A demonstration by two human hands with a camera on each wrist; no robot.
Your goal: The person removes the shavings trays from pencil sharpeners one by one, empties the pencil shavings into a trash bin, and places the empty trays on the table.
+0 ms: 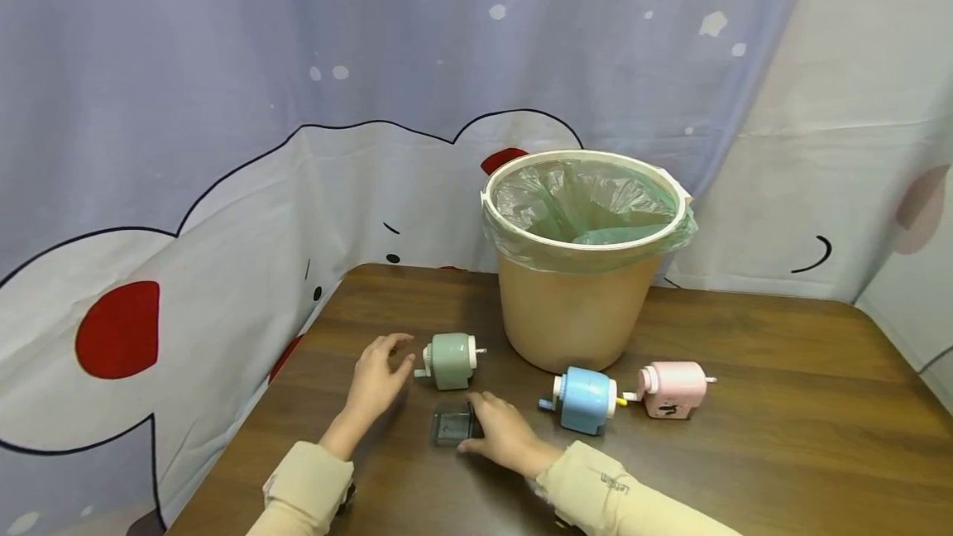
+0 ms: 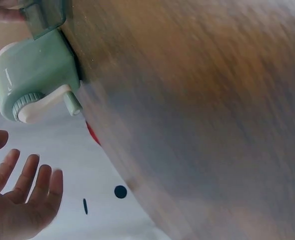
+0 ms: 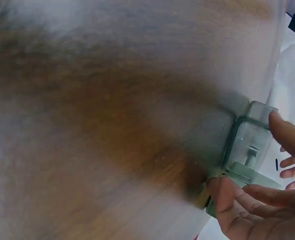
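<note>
Clear tray point(image 1: 450, 427), on or just above table point(image 1: 782, 470), nearer person than green sharpener point(image 1: 451, 362); probably light, stiff plastic, slick, crackable; best gripped by opposite side walls. Right hand point(image 1: 506, 435) pinches it between thumb and fingers; left hand point(image 1: 376, 379) loosely spread, holding nothing

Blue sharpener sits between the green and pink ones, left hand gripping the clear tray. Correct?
Wrong hand: the right hand grips the clear tray, as the head view shows. The blue sharpener does sit between the green sharpener and the pink sharpener.
</note>
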